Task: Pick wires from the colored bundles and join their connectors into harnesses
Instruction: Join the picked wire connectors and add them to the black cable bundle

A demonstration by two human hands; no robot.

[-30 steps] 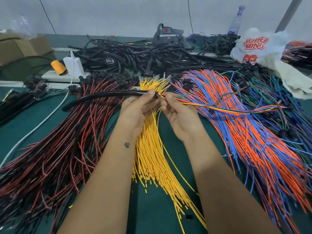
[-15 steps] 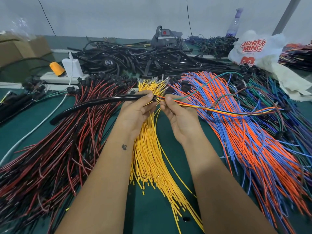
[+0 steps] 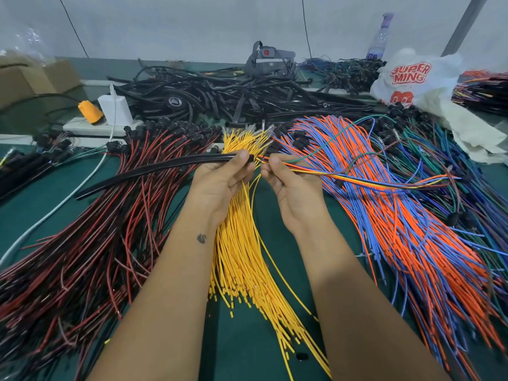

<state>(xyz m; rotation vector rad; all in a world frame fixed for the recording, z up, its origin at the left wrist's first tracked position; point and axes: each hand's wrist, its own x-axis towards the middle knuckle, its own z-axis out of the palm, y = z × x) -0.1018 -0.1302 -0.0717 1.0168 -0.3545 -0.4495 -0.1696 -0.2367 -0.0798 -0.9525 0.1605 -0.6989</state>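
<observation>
A: What does the left hand [image 3: 220,177] hold?

B: It grips the end of a black tube [image 3: 154,169] between thumb and fingers. The tube runs from that hand to the left and a little nearer, over the red-black wires [image 3: 90,243].

A: And the right hand [image 3: 291,182]?

B: It pinches a small wire bunch [image 3: 371,180] of mixed colours, orange, blue, yellow and green. The bunch goes from the fingers to the right, over the orange-blue wires [image 3: 398,215]. The tips of the bunch point at the open end of the tube, just beside it. Whether they are already inside, one cannot tell.

A: Where are the two hands in the scene?

B: In the middle, close together, above the far part of the yellow wires [image 3: 242,257]. These lie on the green surface [image 3: 247,353] between the two forearms.

A: What is on the sides?

B: The red-black wires fill the left side, the orange-blue wires the right side, and darker green-blue wires [image 3: 453,166] lie further right.

A: And far behind?

B: A heap of black tubes [image 3: 233,97], a white bag [image 3: 412,78] with red letters at far right, and a power strip [image 3: 101,126] with a white plug [image 3: 115,108] at far left.
</observation>
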